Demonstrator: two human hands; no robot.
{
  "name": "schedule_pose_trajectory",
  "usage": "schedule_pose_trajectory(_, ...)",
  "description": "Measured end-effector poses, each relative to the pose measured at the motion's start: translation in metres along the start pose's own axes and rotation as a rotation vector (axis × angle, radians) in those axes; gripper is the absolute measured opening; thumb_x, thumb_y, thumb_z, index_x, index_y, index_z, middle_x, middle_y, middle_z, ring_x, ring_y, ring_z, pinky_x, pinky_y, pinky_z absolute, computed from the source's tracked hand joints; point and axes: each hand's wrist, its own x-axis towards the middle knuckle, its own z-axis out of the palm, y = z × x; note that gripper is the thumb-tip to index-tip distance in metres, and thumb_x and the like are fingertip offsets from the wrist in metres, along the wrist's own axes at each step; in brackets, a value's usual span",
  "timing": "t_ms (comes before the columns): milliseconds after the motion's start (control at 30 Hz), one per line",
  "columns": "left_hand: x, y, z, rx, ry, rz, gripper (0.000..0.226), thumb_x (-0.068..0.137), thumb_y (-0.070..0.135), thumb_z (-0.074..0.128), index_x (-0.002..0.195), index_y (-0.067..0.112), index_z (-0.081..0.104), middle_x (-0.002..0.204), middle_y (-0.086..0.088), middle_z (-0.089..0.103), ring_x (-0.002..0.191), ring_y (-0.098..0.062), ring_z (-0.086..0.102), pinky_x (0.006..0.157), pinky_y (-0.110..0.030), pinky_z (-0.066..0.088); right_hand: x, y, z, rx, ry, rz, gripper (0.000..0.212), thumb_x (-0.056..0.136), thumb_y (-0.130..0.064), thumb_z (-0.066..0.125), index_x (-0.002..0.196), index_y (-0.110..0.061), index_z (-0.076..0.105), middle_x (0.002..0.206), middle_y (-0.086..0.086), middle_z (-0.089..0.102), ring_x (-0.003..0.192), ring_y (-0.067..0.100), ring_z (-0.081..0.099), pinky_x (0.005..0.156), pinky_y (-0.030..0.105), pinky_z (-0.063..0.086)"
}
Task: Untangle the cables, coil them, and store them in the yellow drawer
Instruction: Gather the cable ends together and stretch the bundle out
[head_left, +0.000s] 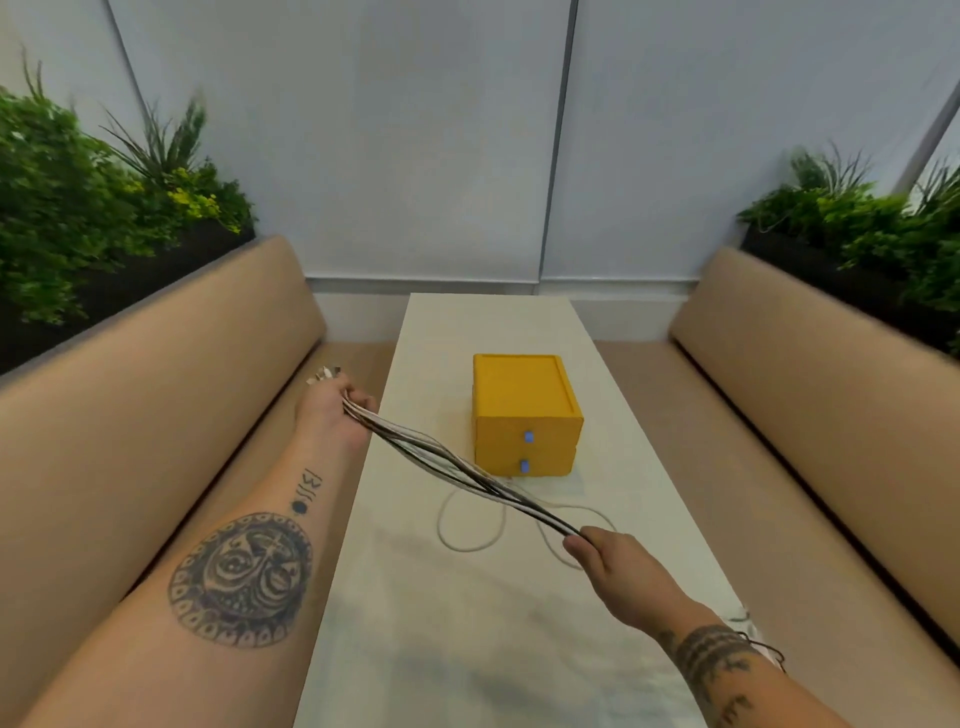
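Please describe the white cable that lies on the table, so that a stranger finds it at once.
On the long white table stands a yellow drawer unit. Just in front of it, the white cable lies in loose loops. Unlike the cable bundle stretched in the air, it rests flat on the tabletop.

Looks like a sitting booth in an office lounge or a café. Two long, soft tan seats facing each other, the left bench and the right bench. Between them a long white worktop. Behind the backrests a left plant box and a right plant box, dark and full of green leaves. At the far end a plain pale wall made of big panels
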Motion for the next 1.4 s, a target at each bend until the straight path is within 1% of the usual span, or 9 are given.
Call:
schedule_pose_trajectory(467, 0.003, -0.073, -0.095, -0.141, 0.219, -0.385, 0.023, 0.101, 0.007, 0.039, 0.081, 0.005, 0.049, 0.072, -0.005, 0.055, 0.044, -0.013, 0.056, 0.038, -0.018, 0.048, 0.011, -0.074, -0.056, 0.149, 0.04, -0.134, 0.047, 0.104, -0.044, 0.041, 0.07, -0.013, 0.049, 0.06, -0.001, 0.046, 0.051, 0.006, 0.041, 0.059, 0.032, 0.034)
schedule_pose_trajectory(567, -0.008, -0.086, -0.105, -0.079, 0.133, -0.422, 0.029, 0.102, 0.02, 0.037, 0.087, 0.005, 0.056, 0.071, -0.015, 0.067, 0.055, -0.026, 0.066, 0.054, -0.032, 0.057, 0.017, -0.091, -0.063, 0.142, 0.041, -0.158, 0.044, 0.104, -0.048, 0.039, 0.067, -0.025, 0.047, 0.06, -0.001, 0.047, 0.051, 0.006, 0.041, 0.06, 0.034, 0.036)
schedule_pose_trajectory(733, -0.031, -0.105, -0.116, 0.101, 0.175, -0.599, 0.06, 0.098, 0.054, 0.034, 0.134, 0.008, 0.042, 0.136, -0.023, 0.052, 0.116, -0.041, 0.06, 0.098, -0.052, 0.044, 0.026, -0.112, -0.066, 0.119, 0.02, -0.151, 0.048, 0.103, -0.051, 0.038, 0.083, -0.015, 0.062, 0.069, -0.002, 0.055, 0.066, 0.009, 0.055, 0.067, 0.037, 0.043)
schedule_pose_trajectory(867, -0.06, -0.136, -0.111, 0.357, 0.37, -0.604, 0.082, 0.088, 0.07, 0.026, 0.132, 0.003, 0.045, 0.104, -0.018, 0.065, 0.066, -0.034, 0.063, 0.063, -0.039, 0.056, 0.037, -0.117, -0.061, 0.109, 0.021, -0.181, 0.049, 0.103, -0.052, 0.037, 0.076, -0.016, 0.057, 0.073, 0.006, 0.056, 0.071, 0.024, 0.054, 0.067, 0.038, 0.042)
schedule_pose_trajectory(967, -0.088, -0.152, -0.095, 0.354, 0.409, -0.622, 0.084, 0.086, 0.081, 0.025, 0.113, 0.007, 0.052, 0.08, -0.005, 0.056, 0.058, -0.025, 0.058, 0.052, -0.025, 0.05, 0.044, -0.118, -0.063, 0.11, 0.037, -0.215, 0.05, 0.105, -0.049, 0.036, 0.069, -0.016, 0.049, 0.063, 0.001, 0.047, 0.06, 0.017, 0.044, 0.056, 0.034, 0.031)
schedule_pose_trajectory(1100, -0.104, -0.154, -0.053, 0.116, 0.079, -0.611, 0.094, 0.074, 0.093, 0.007, 0.083, 0.012, 0.054, 0.08, -0.012, 0.067, 0.065, -0.028, 0.065, 0.06, -0.025, 0.044, 0.054, -0.112, -0.069, 0.107, 0.027, -0.223, 0.044, 0.104, -0.052, 0.035, 0.07, -0.027, 0.048, 0.067, -0.004, 0.05, 0.063, 0.012, 0.047, 0.055, 0.03, 0.03)
schedule_pose_trajectory(1200, -0.109, -0.14, -0.019, -0.166, -0.176, -0.462, 0.118, 0.07, 0.097, 0.019, 0.114, -0.006, 0.057, 0.123, -0.026, 0.066, 0.116, -0.041, 0.062, 0.102, -0.053, 0.046, 0.059, -0.102, -0.072, 0.085, -0.016, -0.279, 0.049, 0.103, -0.055, 0.036, 0.085, -0.017, 0.062, 0.07, -0.003, 0.056, 0.069, 0.015, 0.054, 0.056, 0.031, 0.033)
schedule_pose_trajectory(1267, -0.104, -0.125, 0.002, -0.309, -0.14, -0.371, 0.103, 0.082, 0.086, 0.033, 0.116, -0.009, 0.054, 0.11, -0.025, 0.07, 0.114, -0.037, 0.063, 0.105, -0.053, 0.045, 0.055, -0.094, -0.076, 0.056, -0.1, -0.322, 0.047, 0.103, -0.054, 0.036, 0.085, -0.018, 0.062, 0.072, -0.005, 0.056, 0.07, 0.016, 0.054, 0.057, 0.03, 0.034)
schedule_pose_trajectory(1400, -0.073, -0.093, 0.016, -0.567, 0.279, -0.272, 0.018, 0.101, 0.017, 0.033, 0.088, 0.011, 0.045, 0.066, 0.0, 0.044, 0.057, -0.015, 0.05, 0.043, -0.026, 0.05, 0.043, -0.063, -0.076, -0.067, -0.28, -0.367, 0.05, 0.102, -0.058, 0.035, 0.075, -0.019, 0.051, 0.072, 0.001, 0.052, 0.067, 0.02, 0.048, 0.061, 0.036, 0.035)
